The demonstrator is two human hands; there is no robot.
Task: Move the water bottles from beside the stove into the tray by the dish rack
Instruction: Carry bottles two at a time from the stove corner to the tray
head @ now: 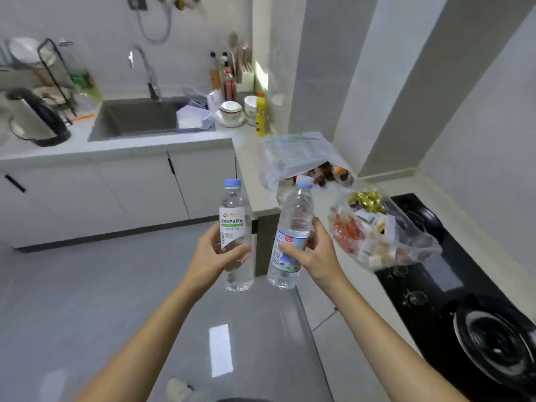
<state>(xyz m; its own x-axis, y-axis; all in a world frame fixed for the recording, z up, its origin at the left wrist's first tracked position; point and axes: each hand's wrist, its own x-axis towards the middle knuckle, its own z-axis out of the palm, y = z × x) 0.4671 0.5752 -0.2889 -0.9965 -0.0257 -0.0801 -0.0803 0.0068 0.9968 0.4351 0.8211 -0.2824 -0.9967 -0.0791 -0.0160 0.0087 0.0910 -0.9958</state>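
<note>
My left hand (pixel 216 250) grips a clear water bottle with a white label (pixel 235 221) and blue cap, held upright over the floor. A second clear water bottle with a blue and red label (pixel 293 227), tilted slightly left, is gripped by my right hand (pixel 314 250). Both bottles hang in the air just left of the counter corner. The black stove (pixel 452 285) lies to the right. The dish rack (pixel 55 74) stands far left on the counter beyond the sink (pixel 136 120). I cannot make out a tray beside it.
A kettle (pixel 34 117) stands at the counter's left front. Two plastic bags of snacks (pixel 374 230) lie beside the stove. Bowls (pixel 232 110), a yellow bottle (pixel 261 114) and sauce bottles crowd the sink's right. A black pan (pixel 496 340) sits on the stove.
</note>
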